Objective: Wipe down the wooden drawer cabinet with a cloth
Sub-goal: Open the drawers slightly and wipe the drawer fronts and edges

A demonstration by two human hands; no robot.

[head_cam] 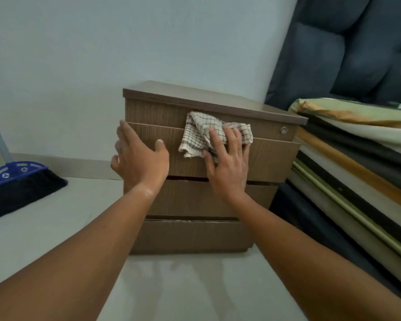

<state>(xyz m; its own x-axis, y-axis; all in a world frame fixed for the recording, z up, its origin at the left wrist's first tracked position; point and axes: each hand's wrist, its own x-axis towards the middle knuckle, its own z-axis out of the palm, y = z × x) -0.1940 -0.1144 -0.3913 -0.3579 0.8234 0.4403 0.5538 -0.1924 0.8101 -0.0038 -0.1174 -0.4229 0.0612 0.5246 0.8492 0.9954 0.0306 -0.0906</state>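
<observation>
A low wooden drawer cabinet (190, 202) with three drawer fronts stands on the pale floor against the wall. A crumpled white cloth with a dark check pattern (199, 133) lies pressed flat against the upper drawer fronts. My right hand (229, 165) covers the cloth's lower right part, fingers spread, palm pushing it onto the wood. My left hand (140, 158) grips the cabinet's left front edge, its thumb on the drawer front and its fingers wrapped around the side. A small round metal lock (283, 129) sits at the top drawer's right end.
A broom with a blue head and black bristles (16, 184) leans at the left on the floor. A bed with stacked striped bedding (357, 163) and a dark padded headboard (347, 54) stands close on the cabinet's right. A pale wall rises behind.
</observation>
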